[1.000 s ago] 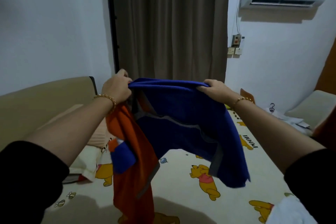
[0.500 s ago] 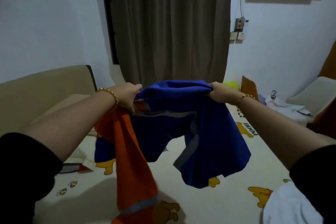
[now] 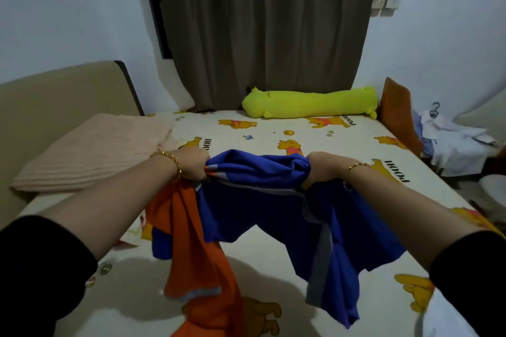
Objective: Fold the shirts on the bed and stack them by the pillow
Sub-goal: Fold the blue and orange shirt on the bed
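You're in a home bedroom: a bed (image 3: 273, 134) in a cartoon-bear sheet, a pillow (image 3: 90, 150) at its left edge, a yellow bolster (image 3: 309, 105) along its far edge, drawn curtains (image 3: 262, 30).

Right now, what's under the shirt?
The left hand and right hand hold the shirt up over the sheet. Under it you can see the sheet and part of a yellow bear print. The orange cloth covers the rest of that bear.
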The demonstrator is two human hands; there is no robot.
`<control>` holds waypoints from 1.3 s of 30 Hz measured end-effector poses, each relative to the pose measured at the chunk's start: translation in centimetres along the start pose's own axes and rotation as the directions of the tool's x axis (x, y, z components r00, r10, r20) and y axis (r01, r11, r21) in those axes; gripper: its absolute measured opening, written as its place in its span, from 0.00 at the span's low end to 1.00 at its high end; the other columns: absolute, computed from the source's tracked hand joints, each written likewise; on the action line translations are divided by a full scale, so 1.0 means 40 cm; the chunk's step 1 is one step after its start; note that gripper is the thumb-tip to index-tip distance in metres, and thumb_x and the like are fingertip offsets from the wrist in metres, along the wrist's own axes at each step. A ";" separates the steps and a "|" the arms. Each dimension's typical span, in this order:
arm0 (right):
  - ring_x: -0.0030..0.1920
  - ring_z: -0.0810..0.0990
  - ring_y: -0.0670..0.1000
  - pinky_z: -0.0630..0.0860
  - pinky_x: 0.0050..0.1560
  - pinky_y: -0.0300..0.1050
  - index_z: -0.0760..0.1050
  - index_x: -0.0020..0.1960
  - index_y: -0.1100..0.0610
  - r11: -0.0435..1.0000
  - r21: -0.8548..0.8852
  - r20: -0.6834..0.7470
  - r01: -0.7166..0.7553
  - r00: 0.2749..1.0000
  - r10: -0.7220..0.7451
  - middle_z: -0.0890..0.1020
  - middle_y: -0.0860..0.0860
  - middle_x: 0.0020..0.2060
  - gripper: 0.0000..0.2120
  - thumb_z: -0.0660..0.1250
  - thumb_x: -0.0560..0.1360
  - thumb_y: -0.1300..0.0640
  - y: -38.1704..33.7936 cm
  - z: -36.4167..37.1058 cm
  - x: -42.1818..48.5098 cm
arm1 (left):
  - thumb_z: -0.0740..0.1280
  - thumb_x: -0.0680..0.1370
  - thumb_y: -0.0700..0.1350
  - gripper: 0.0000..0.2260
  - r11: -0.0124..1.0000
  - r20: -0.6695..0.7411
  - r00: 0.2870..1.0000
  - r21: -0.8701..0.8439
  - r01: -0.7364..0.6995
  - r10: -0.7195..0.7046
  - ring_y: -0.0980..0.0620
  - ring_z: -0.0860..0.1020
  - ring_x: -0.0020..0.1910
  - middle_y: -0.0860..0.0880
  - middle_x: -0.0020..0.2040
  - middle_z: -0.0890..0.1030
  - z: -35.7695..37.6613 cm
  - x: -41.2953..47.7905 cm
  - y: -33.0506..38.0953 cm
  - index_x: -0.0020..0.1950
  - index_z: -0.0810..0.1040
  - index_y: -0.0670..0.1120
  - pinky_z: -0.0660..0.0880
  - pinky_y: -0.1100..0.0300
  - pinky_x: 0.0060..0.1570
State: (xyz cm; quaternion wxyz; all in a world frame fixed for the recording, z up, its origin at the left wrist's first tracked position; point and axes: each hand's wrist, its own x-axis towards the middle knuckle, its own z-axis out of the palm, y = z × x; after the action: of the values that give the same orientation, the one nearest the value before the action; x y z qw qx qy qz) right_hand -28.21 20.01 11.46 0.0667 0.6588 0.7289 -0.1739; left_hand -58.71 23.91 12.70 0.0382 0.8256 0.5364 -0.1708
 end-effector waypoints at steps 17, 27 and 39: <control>0.43 0.78 0.62 0.75 0.40 0.51 0.71 0.49 0.58 0.992 -0.022 -0.933 0.128 0.353 -0.066 0.80 0.57 0.42 0.10 0.67 0.68 0.63 0.039 -0.703 0.498 | 0.64 0.73 0.37 0.04 0.989 -0.920 0.365 -0.145 0.022 -0.143 0.40 0.77 0.45 0.42 0.43 0.77 -0.684 0.460 -0.298 0.43 0.75 0.46 0.74 0.51 0.43; 0.56 0.72 0.57 0.70 0.55 0.52 0.67 0.63 0.54 0.954 -0.279 -0.731 -0.107 0.669 -0.138 0.74 0.54 0.54 0.21 0.68 0.73 0.52 0.109 -0.367 0.538 | 0.70 0.70 0.38 0.12 0.999 -0.858 0.513 0.031 0.043 0.005 0.42 0.74 0.46 0.42 0.49 0.72 -0.289 0.492 -0.298 0.53 0.73 0.44 0.74 0.50 0.38; 0.61 0.74 0.54 0.65 0.64 0.50 0.63 0.66 0.53 0.901 -0.378 0.099 -0.214 0.958 0.269 0.77 0.50 0.59 0.22 0.65 0.75 0.57 0.264 0.819 0.373 | 0.82 0.41 0.38 0.35 1.000 -0.304 0.953 0.020 0.000 0.006 0.46 0.75 0.30 0.46 0.37 0.73 0.925 0.419 -0.001 0.46 0.75 0.46 0.69 0.60 0.21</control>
State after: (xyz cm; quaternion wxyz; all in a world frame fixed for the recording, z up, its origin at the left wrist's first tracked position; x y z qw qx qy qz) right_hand -24.00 23.56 -25.65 0.2625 0.7055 0.6540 -0.0751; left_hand -61.53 29.42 -27.44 -0.0524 0.8432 0.5330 -0.0470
